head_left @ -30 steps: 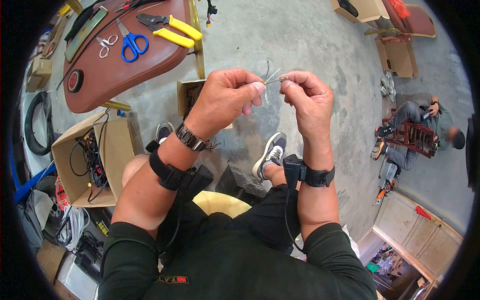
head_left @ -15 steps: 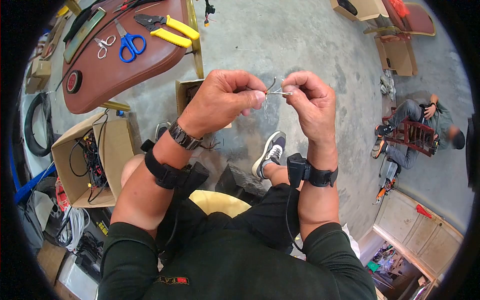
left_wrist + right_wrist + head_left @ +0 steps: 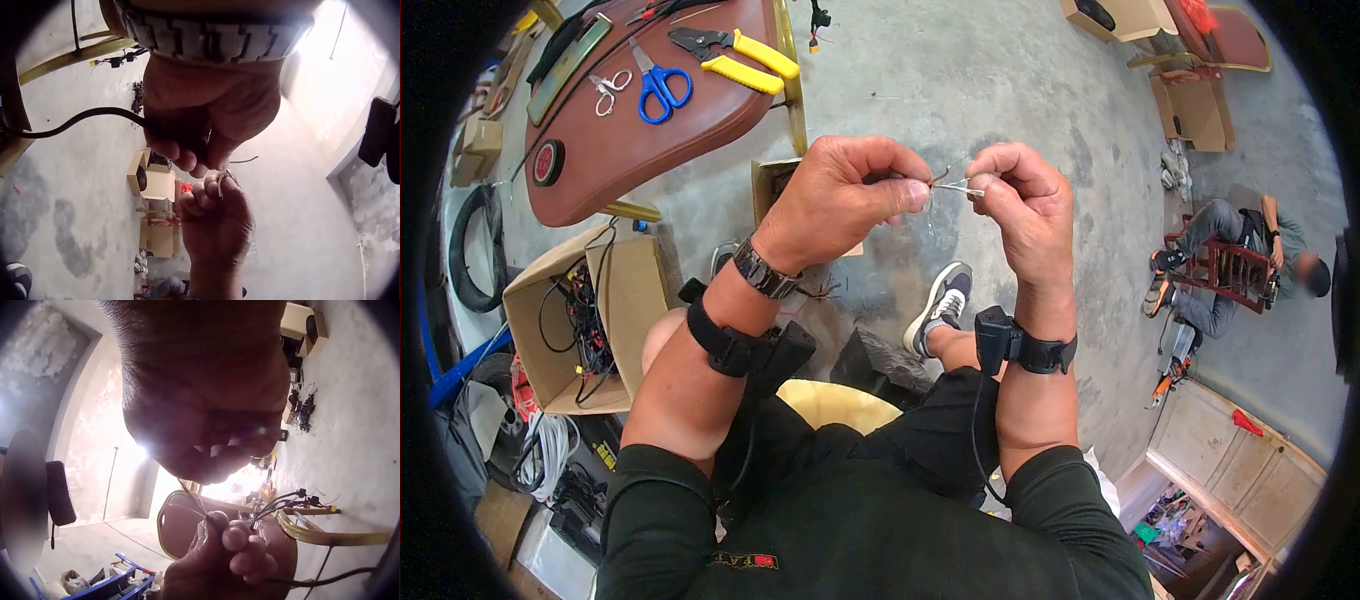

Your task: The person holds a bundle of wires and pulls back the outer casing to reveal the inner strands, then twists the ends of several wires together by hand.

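My left hand (image 3: 845,200) pinches the end of a black cable (image 3: 94,113) between thumb and forefinger. The cable's tail runs out of the palm, seen in the left wrist view. Several thin wires (image 3: 956,187), pale and silvery, fan out past the left fingertips. My right hand (image 3: 1028,215) faces the left one a short gap away, its thumb and forefinger pinching the far ends of some of these wires. One darker wire (image 3: 245,160) sticks out apart from the bunch.
A brown padded chair (image 3: 600,185) at the upper left carries yellow-handled wire strippers (image 3: 750,65), blue scissors (image 3: 665,95), small scissors (image 3: 608,95) and a phone (image 3: 572,65). Below it stands a cardboard box (image 3: 530,350) of cables. Another person (image 3: 1235,225) sits at the right.
The right fingertips have shifted slightly down and right. The pinched wires, earlier angled upward, now lie nearly level between the hands, more bunched. The seated person's arms have moved.
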Tool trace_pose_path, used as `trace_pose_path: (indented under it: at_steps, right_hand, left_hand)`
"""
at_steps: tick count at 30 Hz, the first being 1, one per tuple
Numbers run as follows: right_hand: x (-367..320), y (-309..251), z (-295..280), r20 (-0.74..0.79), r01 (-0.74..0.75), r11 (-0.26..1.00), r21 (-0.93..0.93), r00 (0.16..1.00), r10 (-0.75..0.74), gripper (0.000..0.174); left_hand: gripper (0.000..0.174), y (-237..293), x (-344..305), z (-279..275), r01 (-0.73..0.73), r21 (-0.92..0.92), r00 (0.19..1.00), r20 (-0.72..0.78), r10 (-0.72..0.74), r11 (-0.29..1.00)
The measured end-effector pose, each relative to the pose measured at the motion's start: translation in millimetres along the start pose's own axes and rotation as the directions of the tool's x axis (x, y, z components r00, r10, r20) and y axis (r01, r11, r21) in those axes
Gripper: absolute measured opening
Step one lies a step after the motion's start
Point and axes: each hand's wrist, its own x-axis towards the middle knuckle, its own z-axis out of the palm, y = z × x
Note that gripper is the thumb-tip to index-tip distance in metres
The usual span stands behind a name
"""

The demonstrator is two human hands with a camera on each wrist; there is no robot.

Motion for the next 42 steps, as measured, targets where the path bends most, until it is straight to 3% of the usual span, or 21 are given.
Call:
trace_pose_path:
  at_steps: [9,19,22,26,42]
  right_hand:
    - [0.1,1.0,-1.3,0.066,0.003,1.0,0.024,0.998,-0.005,0.008]
    - [9.2,12.4,-5.8,-0.155,0.008,0.979,0.202,0.988,0.024,0.008]
    - [5.9,6.6,10.1,-0.123,-0.072,0.997,0.036,0.989,0.076,0.008]
    - [5.8,13.0,19.8,-0.08,-0.088,0.996,-0.026,0.993,0.086,0.009]
    - [22.7,21.5,15.4,-0.136,-0.107,0.993,-0.055,0.986,0.099,0.007]
  left_hand:
    - [0.012,3.1,0.5,2.7,0.03,-0.001,0.996,-0.081,-0.03,1.0]
    - [0.012,9.0,-0.5,2.5,0.134,-0.046,0.977,-0.163,-0.14,0.99]
    - [0.013,4.9,0.6,5.2,0.129,-0.101,0.972,-0.182,-0.146,0.986]
    - [0.013,1.8,2.3,7.2,0.105,-0.109,0.973,-0.195,-0.125,0.988]
    - [0.01,-9.0,21.4,6.0,0.053,0.015,0.979,-0.2,-0.049,0.998]
